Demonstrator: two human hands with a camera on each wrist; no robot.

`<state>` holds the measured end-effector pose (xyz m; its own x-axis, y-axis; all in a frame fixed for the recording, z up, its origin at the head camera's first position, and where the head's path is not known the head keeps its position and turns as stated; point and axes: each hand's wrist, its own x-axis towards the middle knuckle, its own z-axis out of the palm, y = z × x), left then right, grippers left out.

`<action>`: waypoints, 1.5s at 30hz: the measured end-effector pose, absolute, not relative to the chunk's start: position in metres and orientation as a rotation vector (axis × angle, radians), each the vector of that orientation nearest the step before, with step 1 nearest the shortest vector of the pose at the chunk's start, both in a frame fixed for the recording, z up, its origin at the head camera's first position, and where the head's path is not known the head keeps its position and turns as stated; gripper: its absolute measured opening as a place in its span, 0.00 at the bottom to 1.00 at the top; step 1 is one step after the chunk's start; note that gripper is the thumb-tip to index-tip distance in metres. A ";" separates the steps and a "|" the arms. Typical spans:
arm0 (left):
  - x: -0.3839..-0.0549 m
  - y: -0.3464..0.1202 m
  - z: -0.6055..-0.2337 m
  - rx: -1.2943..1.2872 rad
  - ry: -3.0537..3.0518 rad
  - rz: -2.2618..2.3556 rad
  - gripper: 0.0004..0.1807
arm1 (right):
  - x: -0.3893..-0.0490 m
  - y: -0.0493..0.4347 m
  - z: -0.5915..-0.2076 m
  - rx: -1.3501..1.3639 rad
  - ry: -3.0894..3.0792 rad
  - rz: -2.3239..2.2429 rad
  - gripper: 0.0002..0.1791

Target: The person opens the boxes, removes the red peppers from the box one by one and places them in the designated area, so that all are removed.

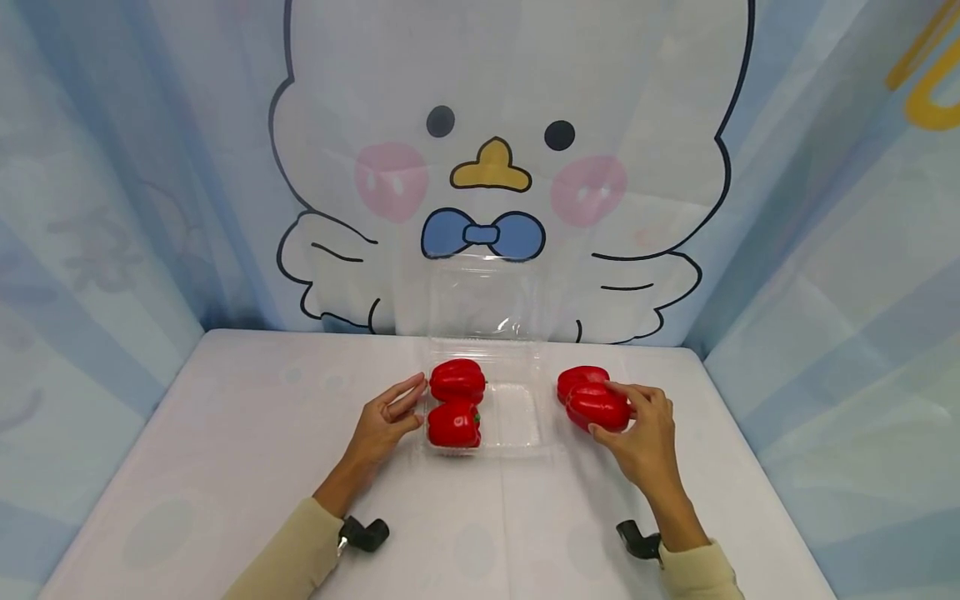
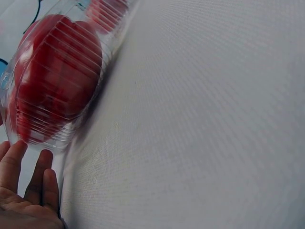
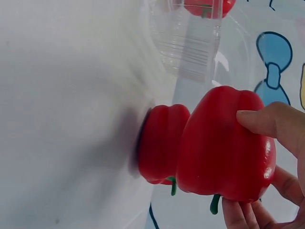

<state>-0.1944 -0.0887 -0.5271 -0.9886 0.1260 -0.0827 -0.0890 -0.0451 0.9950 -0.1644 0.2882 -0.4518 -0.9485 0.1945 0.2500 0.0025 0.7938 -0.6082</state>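
loading, seemingly, we grip a pepper [image 1: 596, 408] in our right hand [image 1: 648, 433], likely due for the box [image 1: 516, 417] beside relaxed left fingers [image 2: 10, 168]

Behind the white table [image 1: 495, 517] hangs a pale blue curtain [image 1: 105, 183] printed with a bow-tied cartoon chick [image 1: 502, 87]

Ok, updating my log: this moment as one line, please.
right hand: red pepper held | left hand: beside clear box | in box: two peppers | lid: open | on table: another pepper
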 end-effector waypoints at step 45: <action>-0.194 -0.090 -0.528 0.063 2.016 2.208 0.36 | -0.157 0.300 -0.486 -0.240 -2.816 0.917 0.43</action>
<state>-0.1945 -0.0899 -0.5282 -0.9878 0.1388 -0.0703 -0.0826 -0.0849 0.9930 -0.1569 0.2996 -0.4861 -0.9726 0.2045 0.1109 0.1000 0.7980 -0.5942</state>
